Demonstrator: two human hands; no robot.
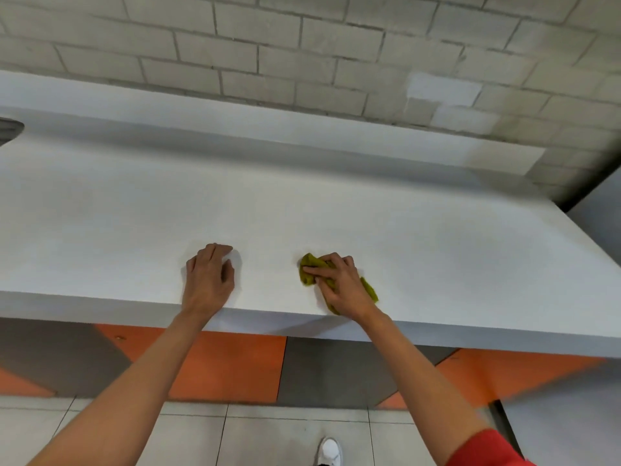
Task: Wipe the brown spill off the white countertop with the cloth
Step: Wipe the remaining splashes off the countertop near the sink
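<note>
My right hand (pixel 339 284) presses a crumpled olive-green cloth (pixel 311 269) flat on the white countertop (pixel 302 210), close to its front edge and right of centre. Part of the cloth sticks out left of my fingers and a strip shows behind my wrist. My left hand (pixel 209 279) rests palm down on the counter to the left, fingers together, holding nothing. No brown spill shows on the surface around the cloth; anything under the cloth or hands is hidden.
A grey brick wall (pixel 302 55) rises behind a raised white ledge (pixel 268 129). A dark round edge (pixel 10 129) sits at the far left of the counter. Orange and grey cabinet panels (pixel 235 364) lie below the counter, above a tiled floor and my white shoe (pixel 331 450).
</note>
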